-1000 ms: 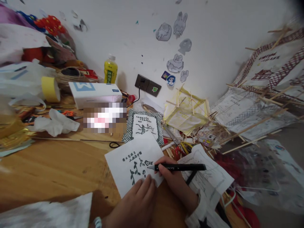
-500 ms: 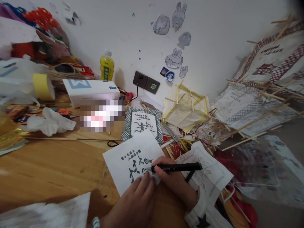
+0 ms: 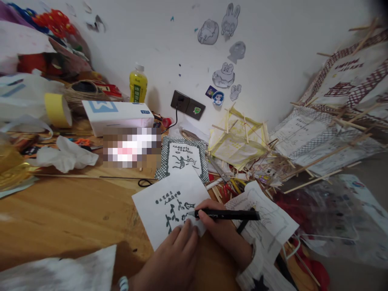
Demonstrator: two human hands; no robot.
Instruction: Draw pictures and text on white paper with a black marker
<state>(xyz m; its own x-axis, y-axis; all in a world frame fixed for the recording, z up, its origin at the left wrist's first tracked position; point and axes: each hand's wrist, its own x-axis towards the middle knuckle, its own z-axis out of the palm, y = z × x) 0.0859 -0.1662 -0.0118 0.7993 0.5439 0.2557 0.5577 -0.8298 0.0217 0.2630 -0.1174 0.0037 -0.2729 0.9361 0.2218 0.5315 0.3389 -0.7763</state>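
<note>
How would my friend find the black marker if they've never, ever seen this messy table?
On the wooden table, look for the white sheet with black marks, under the left hand's fingers. The right hand holds the black marker nearly sideways there. Unlike the pale drawing paper behind it, it's slim and dark, with a greyish tip.

It's just the one head cam, worn by the person, looking forward and down across the wooden counter (image 3: pixel 75 218). Pretty close in too: the left hand (image 3: pixel 174 256) and right hand (image 3: pixel 220 228) sit low in the frame, with the wall (image 3: pixel 273 48) facing it up top, further off. Wide view, so the stick-and-paper frames (image 3: pixel 312 129) fit in at right; top-right corner goes dark.
</note>
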